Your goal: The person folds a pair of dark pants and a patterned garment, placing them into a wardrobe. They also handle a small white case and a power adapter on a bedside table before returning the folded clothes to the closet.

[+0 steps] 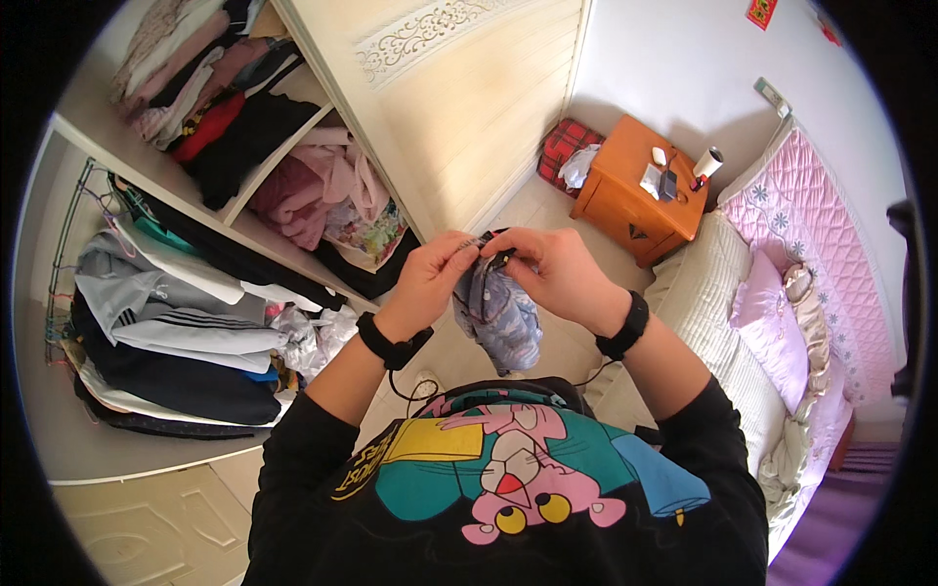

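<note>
A bluish-grey patterned cloth item (pixel 502 322) hangs from my two hands in front of my chest, its lower part loose. My left hand (pixel 432 275) pinches its dark upper edge between thumb and fingers. Close beside it, my right hand (pixel 557 271) grips the same edge, where a small dark and yellowish piece shows near the fingertips. Both wrists wear black bands with cables. What kind of garment or bag the cloth is, I cannot tell.
An open wardrobe on the left holds folded clothes (pixel 322 190) and hanging garments (pixel 198 337). Its sliding door (pixel 469 95) stands ahead. At the right are a wooden nightstand (pixel 637 183) with small items, a red plaid bag (pixel 568 154) and a bed (pixel 696 322) with a pink pillow (pixel 773 329).
</note>
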A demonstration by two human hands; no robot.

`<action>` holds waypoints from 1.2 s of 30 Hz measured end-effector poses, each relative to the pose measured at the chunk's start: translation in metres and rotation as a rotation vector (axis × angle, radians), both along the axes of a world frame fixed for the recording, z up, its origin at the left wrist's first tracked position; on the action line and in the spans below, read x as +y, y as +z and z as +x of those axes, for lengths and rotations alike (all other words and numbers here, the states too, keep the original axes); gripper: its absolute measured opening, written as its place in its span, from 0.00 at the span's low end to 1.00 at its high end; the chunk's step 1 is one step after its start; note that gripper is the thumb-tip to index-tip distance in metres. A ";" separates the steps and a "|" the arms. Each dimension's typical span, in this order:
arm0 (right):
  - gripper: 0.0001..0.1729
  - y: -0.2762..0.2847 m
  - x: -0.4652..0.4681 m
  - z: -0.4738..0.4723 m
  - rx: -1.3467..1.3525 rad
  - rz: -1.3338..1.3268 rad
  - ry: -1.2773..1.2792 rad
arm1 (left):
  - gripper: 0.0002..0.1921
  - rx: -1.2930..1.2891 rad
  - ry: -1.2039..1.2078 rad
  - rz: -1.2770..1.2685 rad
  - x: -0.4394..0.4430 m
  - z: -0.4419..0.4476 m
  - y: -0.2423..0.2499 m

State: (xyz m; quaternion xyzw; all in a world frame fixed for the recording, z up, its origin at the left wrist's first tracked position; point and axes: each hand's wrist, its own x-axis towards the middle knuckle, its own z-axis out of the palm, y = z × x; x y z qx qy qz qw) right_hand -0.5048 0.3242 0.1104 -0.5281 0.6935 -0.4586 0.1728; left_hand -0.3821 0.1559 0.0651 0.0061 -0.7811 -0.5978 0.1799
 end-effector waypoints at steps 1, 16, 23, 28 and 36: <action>0.10 0.002 -0.002 0.002 0.019 0.032 -0.026 | 0.13 -0.071 -0.012 0.014 0.001 0.004 0.002; 0.16 0.005 -0.061 0.016 0.252 0.035 -0.020 | 0.15 0.100 -0.019 0.107 -0.039 0.024 0.028; 0.06 0.019 -0.081 0.009 0.006 -0.180 -0.195 | 0.15 -0.370 -0.174 -0.127 -0.095 0.046 -0.017; 0.08 0.039 -0.091 -0.001 0.209 -0.388 -0.082 | 0.19 -0.016 -0.198 -0.349 -0.122 0.066 -0.067; 0.08 0.050 -0.109 0.006 0.132 -0.460 -0.403 | 0.14 -0.202 0.071 0.099 -0.130 0.071 -0.100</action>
